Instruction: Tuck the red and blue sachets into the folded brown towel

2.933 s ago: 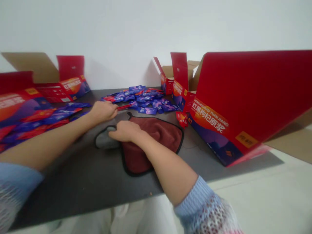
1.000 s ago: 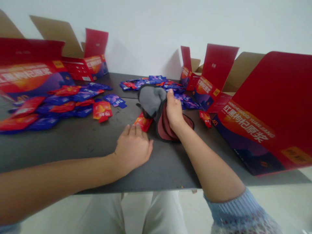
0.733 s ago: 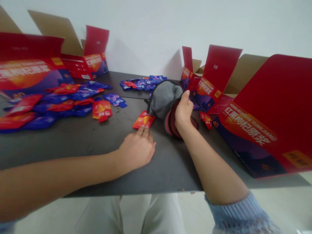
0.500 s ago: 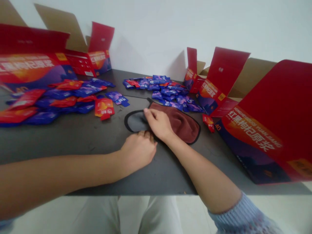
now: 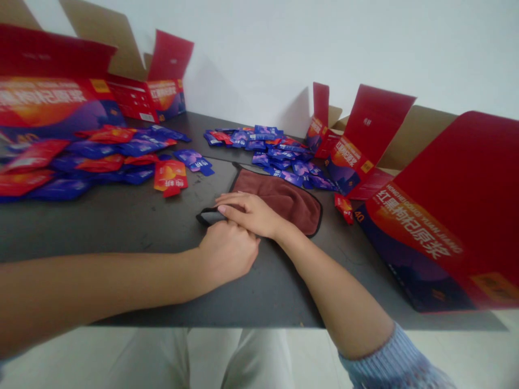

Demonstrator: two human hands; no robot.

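Observation:
A brown cleaning cloth (image 5: 290, 200) with black edging and a grey underside lies in front of me, its left part turned up in a fold that shows grey. My left hand (image 5: 229, 246) is a closed fist at the cloth's near edge, with that edge running into its curled fingers; what lies inside the fist is hidden. Across the fold rests my right hand (image 5: 251, 213), palm down, fingers stretched to the left. Its thumb side meets the knuckles of the left hand.
Small blue and red sachets lie in a heap at the left (image 5: 101, 151) and another at the back (image 5: 267, 143). Open red cartons stand at the left (image 5: 52, 102) and right (image 5: 430, 232). One red sachet (image 5: 344, 208) lies beside the right carton. The table's front edge is close to me.
My right hand has moved left and toward me, onto the left hand's knuckles. The cloth's grey left part has narrowed into a fold. My left fist stays nearly in place.

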